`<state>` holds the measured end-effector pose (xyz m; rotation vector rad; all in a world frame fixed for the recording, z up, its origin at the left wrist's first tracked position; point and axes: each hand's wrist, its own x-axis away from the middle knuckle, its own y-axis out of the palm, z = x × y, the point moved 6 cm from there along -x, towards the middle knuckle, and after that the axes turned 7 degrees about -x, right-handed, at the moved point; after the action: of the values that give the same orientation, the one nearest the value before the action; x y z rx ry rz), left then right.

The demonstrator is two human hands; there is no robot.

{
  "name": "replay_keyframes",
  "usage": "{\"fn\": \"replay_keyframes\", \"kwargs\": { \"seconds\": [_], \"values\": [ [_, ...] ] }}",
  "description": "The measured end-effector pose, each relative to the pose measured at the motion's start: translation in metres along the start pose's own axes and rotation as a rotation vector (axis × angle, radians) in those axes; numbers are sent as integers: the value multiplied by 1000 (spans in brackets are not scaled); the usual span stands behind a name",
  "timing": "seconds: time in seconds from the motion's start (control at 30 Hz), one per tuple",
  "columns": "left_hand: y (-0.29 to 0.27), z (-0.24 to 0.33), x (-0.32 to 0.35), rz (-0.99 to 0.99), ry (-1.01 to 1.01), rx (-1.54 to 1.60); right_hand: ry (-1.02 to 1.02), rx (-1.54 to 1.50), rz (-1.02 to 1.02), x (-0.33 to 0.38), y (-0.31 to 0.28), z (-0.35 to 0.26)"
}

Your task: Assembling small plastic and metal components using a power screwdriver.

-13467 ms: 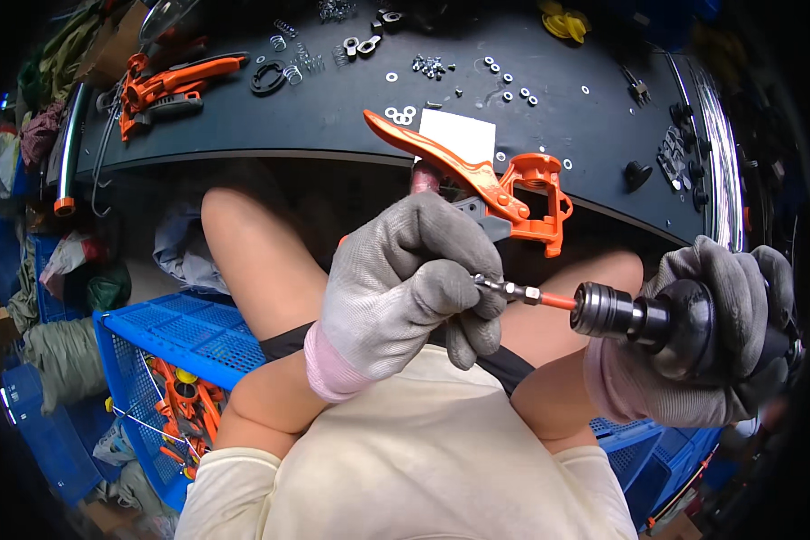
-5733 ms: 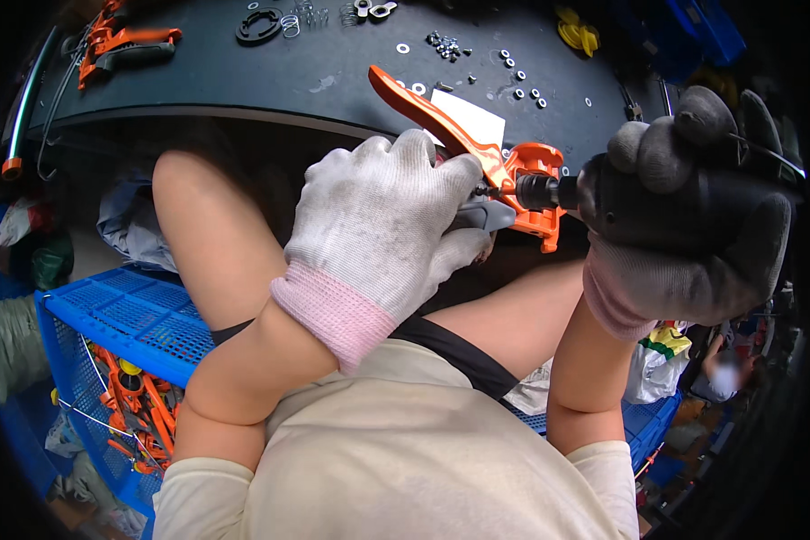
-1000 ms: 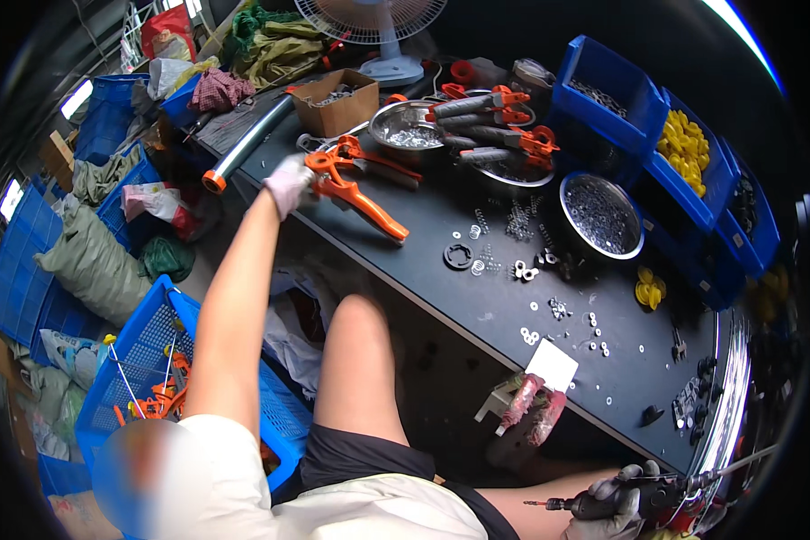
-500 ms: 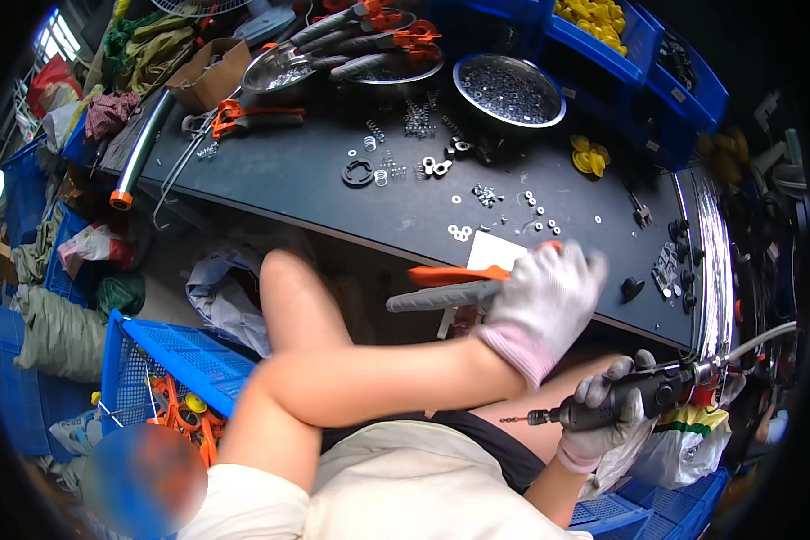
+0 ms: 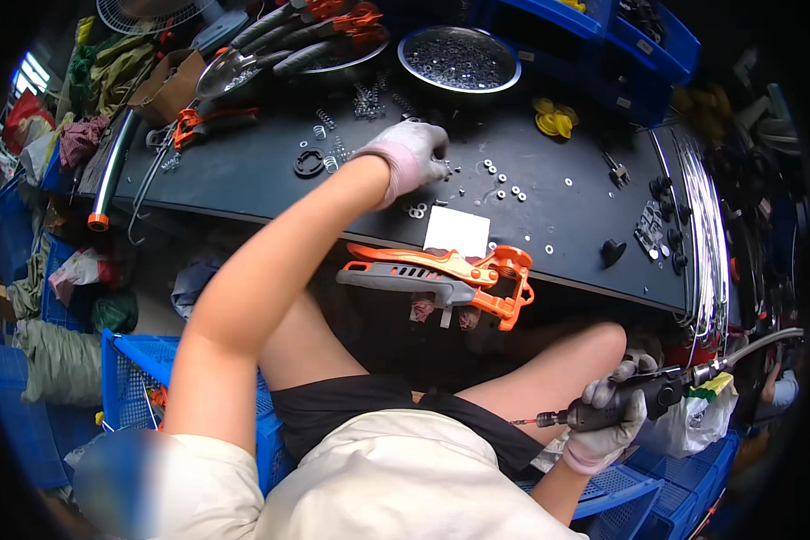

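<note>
The left hand [image 5: 411,155], in a pale grey knit glove with a pink cuff, reaches far out over the black rubber-topped workbench [image 5: 243,171] with its fingers curled down onto a scatter of small silver washers and nuts [image 5: 499,180]; whether anything is pinched between the fingertips cannot be told, since the back of the glove hides them. The right hand [image 5: 614,418], gloved likewise, is wrapped firmly around a dark pneumatic screwdriver [image 5: 634,400] with a red-collared bit, held low beside the person's right thigh, bit pointing to the person's left.

Between the two hands, at the near edge of the bench, lies the orange-and-grey plastic lever handle assembly [image 5: 441,274]. Its long axis runs left to right along the bench edge, the bulky orange head toward the right. It sits nearer the person than the left hand and up and to the left of the screwdriver's tip, well apart from both. A white paper card [image 5: 456,231] lies just behind it.
</note>
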<state>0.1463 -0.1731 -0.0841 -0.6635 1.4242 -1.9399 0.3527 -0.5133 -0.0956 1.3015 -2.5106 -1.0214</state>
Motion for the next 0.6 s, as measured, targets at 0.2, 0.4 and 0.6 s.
{"fn": "replay_keyframes", "kwargs": {
  "seconds": [0.2,0.4,0.6],
  "values": [
    [18,-29,-28,-45,-67,-11,41,-153,108,-3,17,10],
    [20,-31,-22,47,-112,-57,-3,-248,-253,-29,54,5],
    [-19,-25,40,126,-179,418,-22,-348,-348,-34,76,-14]
  ]
}}
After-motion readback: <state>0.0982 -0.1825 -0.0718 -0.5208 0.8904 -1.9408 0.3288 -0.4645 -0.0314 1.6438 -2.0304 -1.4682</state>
